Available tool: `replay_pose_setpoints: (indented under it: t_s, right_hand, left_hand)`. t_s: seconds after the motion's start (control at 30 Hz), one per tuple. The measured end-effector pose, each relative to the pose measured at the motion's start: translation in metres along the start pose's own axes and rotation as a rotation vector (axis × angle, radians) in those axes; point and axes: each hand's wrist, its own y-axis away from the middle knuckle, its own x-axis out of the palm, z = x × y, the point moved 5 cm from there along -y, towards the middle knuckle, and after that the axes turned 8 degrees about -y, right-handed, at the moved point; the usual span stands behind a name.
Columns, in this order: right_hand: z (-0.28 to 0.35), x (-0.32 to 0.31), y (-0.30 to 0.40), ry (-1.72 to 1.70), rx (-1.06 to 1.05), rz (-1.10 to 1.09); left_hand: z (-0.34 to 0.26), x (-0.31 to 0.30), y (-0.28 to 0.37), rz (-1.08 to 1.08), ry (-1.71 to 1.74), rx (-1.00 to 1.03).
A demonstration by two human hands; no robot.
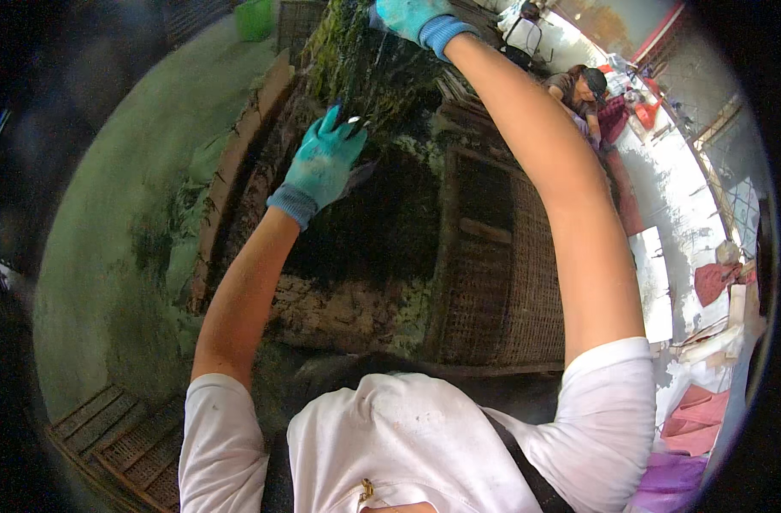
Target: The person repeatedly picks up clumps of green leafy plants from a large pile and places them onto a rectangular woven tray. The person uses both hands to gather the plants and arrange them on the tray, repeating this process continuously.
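My left hand (pixel 326 154), in a teal coated glove with a blue knit cuff, reaches over a dark wooden-sided bin with its fingers apart. Its fingertips are at the lower edge of a mass of stringy green plant material (pixel 345 51). A small white spot shows by those fingertips, too small to name. At the top edge of the view is my right hand (pixel 416 16), gloved the same way and beside the upper part of the green mass. Its fingers are partly cut off, so its grip is unclear. Dark matter (pixel 378 218) fills the bin below.
A wooden board (pixel 237 186) edges the bin on the left. Woven slatted trays (pixel 493 269) stand to its right, more trays (pixel 128 442) at lower left. A green basket (pixel 254 19) is at the far left. At upper right, a person (pixel 579 93) in a dark cap bends forward.
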Motion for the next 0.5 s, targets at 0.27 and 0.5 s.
replay_pose_setpoints:
  t_s: [0.27, 0.5]
  right_hand:
    - [-0.021, -0.051, -0.015, -0.398, 0.598, -0.188]
    - [-0.019, -0.061, -0.044, -0.246, 0.293, -0.311]
  left_hand:
    - [0.031, -0.055, 0.024, -0.297, 0.598, -0.082]
    - [0.048, -0.075, -0.093, 0.206, -0.122, -0.145]
